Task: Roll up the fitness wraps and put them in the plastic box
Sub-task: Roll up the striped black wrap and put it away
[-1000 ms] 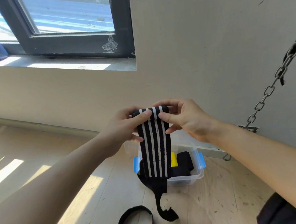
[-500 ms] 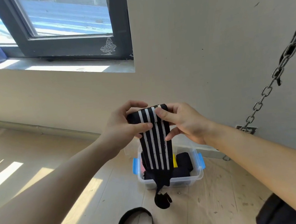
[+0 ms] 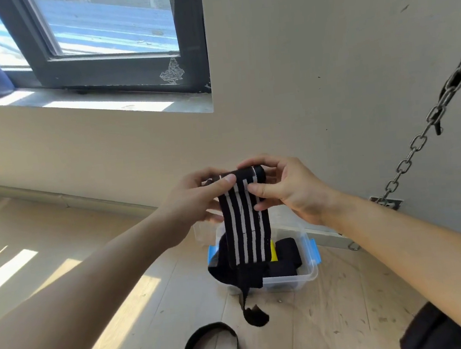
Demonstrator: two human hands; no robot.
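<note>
Head view: the left hand and right hand both pinch the rolled top of the striped wrap. Its tail hangs below the fingers, over the plastic box. Rolling well likely needs even tension and aligned edges.

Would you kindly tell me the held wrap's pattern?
The wrap is black with white lengthwise stripes; head view.

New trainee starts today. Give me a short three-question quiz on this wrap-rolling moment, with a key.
1. True or false: the left hand and the right hand both hold the striped wrap.
2. Where is the plastic box? A on the windowsill; B on the floor, below the wrap; C on a table.
3. Fill in: the box's latches are ____.
Key: 1 true; 2 B; 3 blue.
</note>
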